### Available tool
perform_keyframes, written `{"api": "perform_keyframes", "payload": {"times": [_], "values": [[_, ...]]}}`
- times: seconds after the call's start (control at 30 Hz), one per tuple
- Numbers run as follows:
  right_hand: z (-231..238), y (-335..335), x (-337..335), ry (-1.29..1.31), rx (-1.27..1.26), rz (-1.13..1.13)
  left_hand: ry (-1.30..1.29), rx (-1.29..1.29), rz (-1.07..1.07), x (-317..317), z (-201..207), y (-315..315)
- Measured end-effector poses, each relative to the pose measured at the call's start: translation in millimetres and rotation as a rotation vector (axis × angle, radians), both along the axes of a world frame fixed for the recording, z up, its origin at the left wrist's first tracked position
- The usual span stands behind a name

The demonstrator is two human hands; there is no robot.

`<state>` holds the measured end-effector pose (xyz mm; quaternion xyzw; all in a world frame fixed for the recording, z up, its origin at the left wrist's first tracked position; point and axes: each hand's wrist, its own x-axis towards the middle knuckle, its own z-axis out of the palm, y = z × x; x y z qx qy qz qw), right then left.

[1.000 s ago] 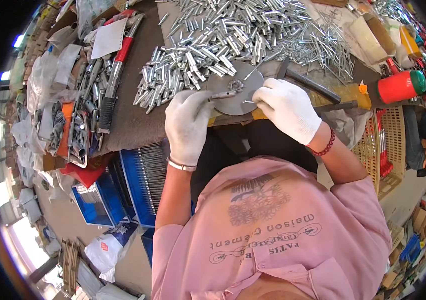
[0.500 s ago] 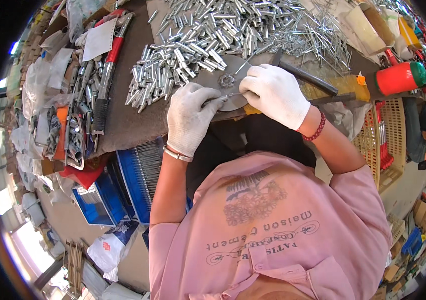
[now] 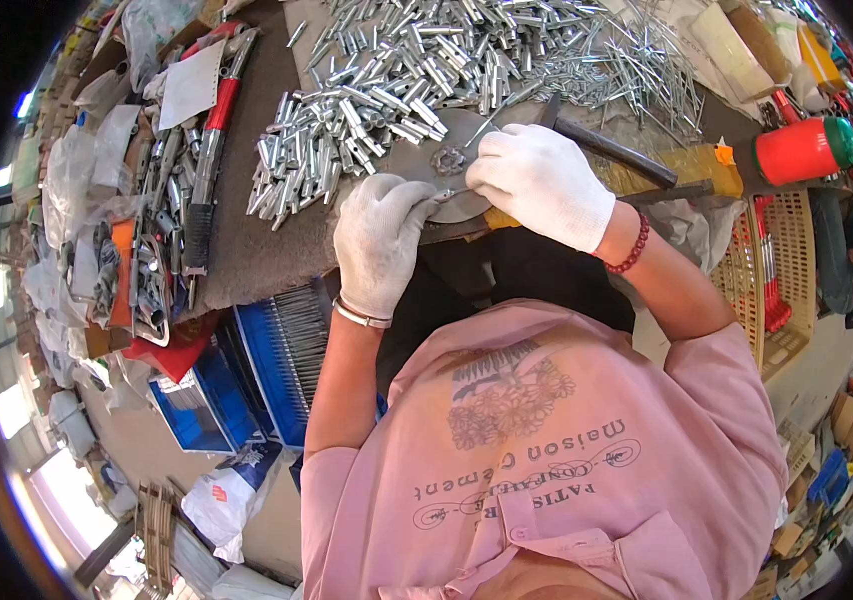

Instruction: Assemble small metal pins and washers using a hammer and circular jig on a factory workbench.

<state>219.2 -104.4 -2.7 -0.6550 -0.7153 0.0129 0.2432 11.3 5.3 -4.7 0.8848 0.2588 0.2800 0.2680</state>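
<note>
My left hand (image 3: 379, 238), in a white knit glove, pinches one end of a small shiny metal piece (image 3: 444, 195) at the bench's near edge. My right hand (image 3: 545, 188), gloved too, has its fingertips closed on the other side, on what looks like a thin metal pin; the fingers hide most of it. Below and behind the fingertips lies a round grey metal plate (image 3: 469, 126) with a small ring-shaped cluster of metal bits (image 3: 449, 159) on it. Beyond the left hand spreads a heap of short metal tubes (image 3: 387, 100). A hammer (image 3: 612, 152) rests beyond my right hand.
Thin metal rods (image 3: 637, 75) lie heaped at the far right. A red jar with a green lid (image 3: 802, 152) stands right. Tools with red handles (image 3: 219, 110) and plastic bags crowd the left. Blue crates (image 3: 282, 360) sit under the bench; a yellow basket (image 3: 797, 270) is at right.
My right hand has shifted slightly left, bringing its fingertips nearer to my left hand's. Both hands keep their pinch, and the view has shifted a little.
</note>
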Motion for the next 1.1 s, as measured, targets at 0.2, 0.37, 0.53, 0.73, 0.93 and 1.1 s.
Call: {"api": "perform_keyframes", "payload": {"times": [0.2,0.37,0.53,0.73,0.93,1.1], "values": [[3,2,-7,-0.087,0.129,0.093,-0.065,0.074,-0.062,0,-7,2],[1,-11,-8,0.017,0.133,-0.032,-0.076,0.091,-0.057,1,-2,-4],[10,-51,44,-0.114,0.086,-0.541,-0.07,0.097,-0.05,-2,-2,-5],[4,-67,72,-0.117,-0.021,-0.439,-0.068,0.103,-0.038,-1,-4,-6],[8,-62,101,-0.035,0.022,-0.379,-0.093,0.089,-0.057,3,-7,-1],[3,-17,103,-0.137,0.019,-0.427,-0.085,0.077,-0.022,-7,-1,-2]]}}
